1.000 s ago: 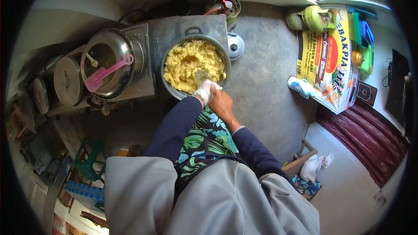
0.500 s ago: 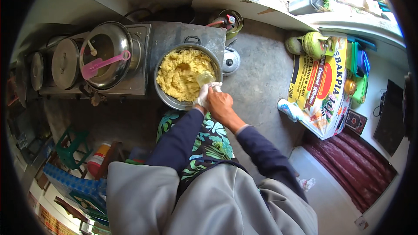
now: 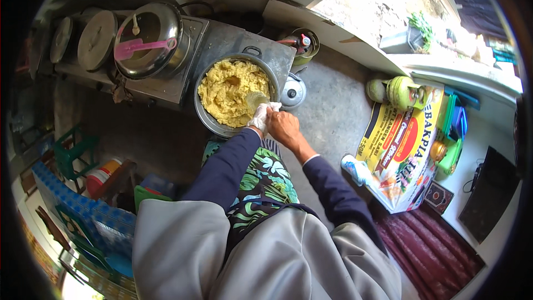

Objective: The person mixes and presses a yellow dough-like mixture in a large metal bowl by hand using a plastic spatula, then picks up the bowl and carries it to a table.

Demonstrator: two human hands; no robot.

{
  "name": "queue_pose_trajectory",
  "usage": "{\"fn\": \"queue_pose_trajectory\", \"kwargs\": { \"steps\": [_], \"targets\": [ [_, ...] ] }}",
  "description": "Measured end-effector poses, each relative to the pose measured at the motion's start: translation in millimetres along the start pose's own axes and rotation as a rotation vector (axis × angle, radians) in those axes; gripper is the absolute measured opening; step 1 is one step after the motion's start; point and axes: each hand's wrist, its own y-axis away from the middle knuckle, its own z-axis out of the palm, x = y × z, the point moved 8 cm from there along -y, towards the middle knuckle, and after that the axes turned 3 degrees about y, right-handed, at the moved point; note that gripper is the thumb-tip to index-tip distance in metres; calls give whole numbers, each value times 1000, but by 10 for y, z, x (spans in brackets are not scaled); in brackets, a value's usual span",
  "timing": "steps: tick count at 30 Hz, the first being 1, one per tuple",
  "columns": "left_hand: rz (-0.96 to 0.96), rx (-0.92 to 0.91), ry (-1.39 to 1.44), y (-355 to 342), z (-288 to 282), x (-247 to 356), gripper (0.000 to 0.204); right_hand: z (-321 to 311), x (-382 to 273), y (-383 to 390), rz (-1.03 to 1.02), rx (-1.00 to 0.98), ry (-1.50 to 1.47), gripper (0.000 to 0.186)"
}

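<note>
A wide grey metal pot (image 3: 203,112) with side handles holds a thick, lumpy yellow mash (image 3: 225,89) with a hollow near its middle. At the pot's near right side, the pale rounded end of a tool (image 3: 256,100) is pressed against the mash; its handle is hidden in my grip. My left hand (image 3: 259,117), covered by a white glove or cloth, is closed around the tool. Bare and just right of it, my right hand (image 3: 284,128) is closed too, touching the left at the same handle.
A lidded steel pot (image 3: 149,36) with a pink spatula (image 3: 145,46) on top stands on the stove at left. Beyond the mash pot's right rim sits a kettle (image 3: 292,93). Green gas cylinders (image 3: 402,93) and a printed banner (image 3: 397,144) are farther right; a green stool (image 3: 75,153) is lower left.
My view has tilted and shifted, so the room appears turned. Both hands keep their grip on the tool at the pot's near right side, with little movement in the mash.
</note>
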Motion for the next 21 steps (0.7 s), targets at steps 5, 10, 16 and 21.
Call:
{"fn": "queue_pose_trajectory", "kwargs": {
  "steps": [5, 10, 16, 21],
  "targets": [
    [197, -147, 205, 294, 274, 29, 19, -237, -473, -94, -302, -99, 473, 18],
    [44, -478, 589, 622, 206, 46, 23, -380, -1034, 204, -463, -192, 524, 18],
    [-30, -39, 362, 449, -425, 175, 27, 378, -667, -106, -100, -121, 166, 24],
    [-122, 422, -699, 454, -693, -3, 14, 809, -156, 474, 275, 178, -420, 51]
  ]
}}
